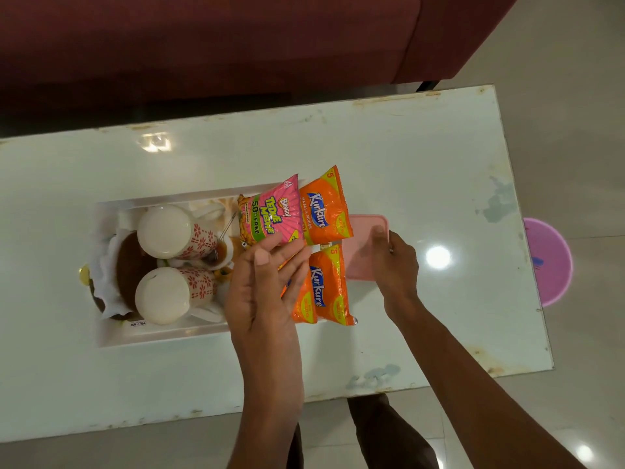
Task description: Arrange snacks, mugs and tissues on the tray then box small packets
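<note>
My left hand [267, 289] grips a bunch of snack packets above the tray's right end: a pink Bingo packet [270, 214], an orange Kurkure packet [324, 211] beside it, and two more orange Kurkure packets [321, 289] hanging below. The white tray [111, 336] carries two upturned white mugs with red flower prints [169, 231] [169, 292], white tissues [101, 265] and a brown round item [126, 265]. My right hand [394, 262] rests on the right edge of a pink box [363, 238], partly hidden behind the packets; whether it grips the box is unclear.
The white glossy table [406, 170] ends just right of the pink box. A dark red sofa [236, 45] runs along the far side. A purple round stool [551, 262] stands on the floor off the table's right edge. My leg shows below the near edge.
</note>
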`<move>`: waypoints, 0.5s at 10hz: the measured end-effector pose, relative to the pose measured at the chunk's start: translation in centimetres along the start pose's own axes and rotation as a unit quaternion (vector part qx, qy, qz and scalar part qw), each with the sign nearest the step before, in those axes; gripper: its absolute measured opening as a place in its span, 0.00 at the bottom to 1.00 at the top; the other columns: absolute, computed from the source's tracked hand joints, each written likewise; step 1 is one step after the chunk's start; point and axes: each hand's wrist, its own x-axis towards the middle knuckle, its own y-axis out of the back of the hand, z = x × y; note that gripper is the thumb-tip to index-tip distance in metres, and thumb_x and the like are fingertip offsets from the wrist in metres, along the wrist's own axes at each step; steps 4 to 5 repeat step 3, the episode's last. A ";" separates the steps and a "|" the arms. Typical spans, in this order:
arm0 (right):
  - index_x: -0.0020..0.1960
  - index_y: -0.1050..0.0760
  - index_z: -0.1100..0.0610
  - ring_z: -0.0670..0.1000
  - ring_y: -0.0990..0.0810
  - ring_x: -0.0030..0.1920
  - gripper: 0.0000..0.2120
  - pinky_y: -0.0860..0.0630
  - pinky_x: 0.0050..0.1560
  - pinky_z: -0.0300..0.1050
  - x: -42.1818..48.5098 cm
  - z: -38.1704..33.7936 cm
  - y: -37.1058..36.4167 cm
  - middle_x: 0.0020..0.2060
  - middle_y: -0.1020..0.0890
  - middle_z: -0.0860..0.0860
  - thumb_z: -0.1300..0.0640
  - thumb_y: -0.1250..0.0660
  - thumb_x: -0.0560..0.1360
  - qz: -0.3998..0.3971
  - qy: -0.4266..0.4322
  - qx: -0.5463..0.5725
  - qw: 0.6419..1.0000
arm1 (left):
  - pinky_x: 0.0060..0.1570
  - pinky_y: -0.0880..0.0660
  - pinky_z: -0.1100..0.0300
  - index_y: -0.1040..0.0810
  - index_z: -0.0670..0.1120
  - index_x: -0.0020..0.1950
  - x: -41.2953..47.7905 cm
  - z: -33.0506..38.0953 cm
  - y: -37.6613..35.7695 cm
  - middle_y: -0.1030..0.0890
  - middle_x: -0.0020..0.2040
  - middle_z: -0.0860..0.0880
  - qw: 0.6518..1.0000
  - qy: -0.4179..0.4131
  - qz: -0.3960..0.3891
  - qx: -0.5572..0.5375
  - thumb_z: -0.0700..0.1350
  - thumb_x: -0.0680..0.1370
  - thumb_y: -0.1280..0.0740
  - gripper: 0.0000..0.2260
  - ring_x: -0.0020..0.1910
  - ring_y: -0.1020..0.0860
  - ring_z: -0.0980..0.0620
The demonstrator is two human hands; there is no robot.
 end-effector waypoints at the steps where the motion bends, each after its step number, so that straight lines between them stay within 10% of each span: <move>1: 0.49 0.27 0.51 0.50 0.21 0.43 0.13 0.22 0.44 0.45 -0.1 0.2 0.2 0.44 0.21 0.50 0.43 0.45 0.81 -0.009 0.009 -0.011 1.000 | 0.55 0.20 0.59 0.21 0.47 0.58 0.0 0.1 0.4 0.14 0.54 0.45 1.000 -0.004 -0.007 0.004 0.51 0.79 0.40 0.14 0.56 0.16 0.48; 5: 0.54 0.22 0.55 0.49 0.20 0.47 0.18 0.23 0.42 0.42 -0.7 0.8 1.7 0.51 0.20 0.54 0.44 0.45 0.81 0.030 0.043 -0.002 0.999 | 0.57 0.20 0.58 0.22 0.45 0.59 -0.4 0.5 1.8 0.15 0.57 0.43 0.999 -0.029 -0.013 0.033 0.50 0.80 0.40 0.14 0.58 0.16 0.47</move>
